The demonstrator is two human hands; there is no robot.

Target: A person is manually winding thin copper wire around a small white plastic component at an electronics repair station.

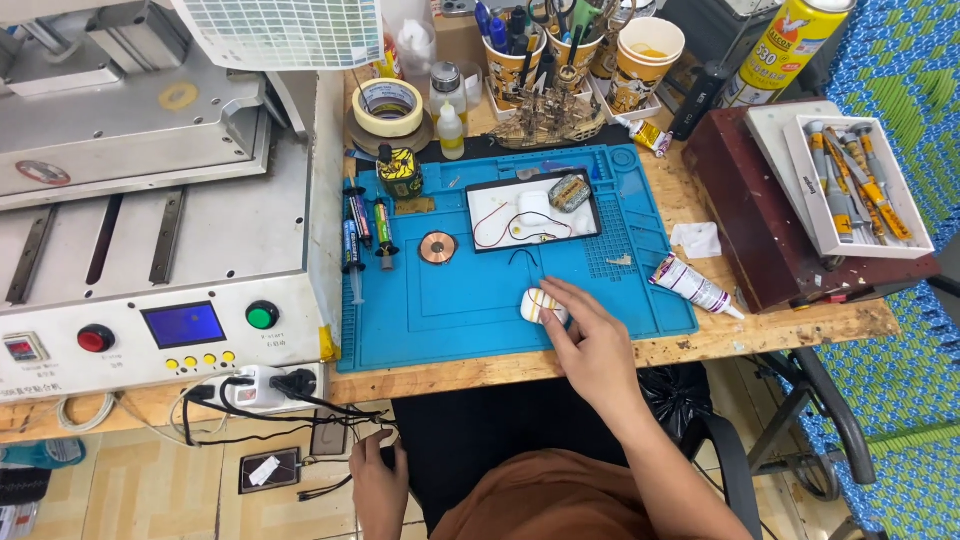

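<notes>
My right hand (590, 345) rests on the blue work mat (450, 320), fingertips holding a small white rounded case with orange stripes (540, 304). Behind it lies a white tray (530, 212) with a white part, thin red and black wires and a small battery-like piece. A copper coil (437, 247) sits on the mat to the tray's left. My left hand (378, 485) hangs below the table edge, near black cables; its fingers pinch something small and white.
A grey machine (150, 230) with red and green buttons fills the left. A power strip (262, 387) hangs at the front edge. Tape roll (388, 106), bottles, pen cups stand behind. Glue tube (692, 285), dark red box with a tool tray (860, 185) right.
</notes>
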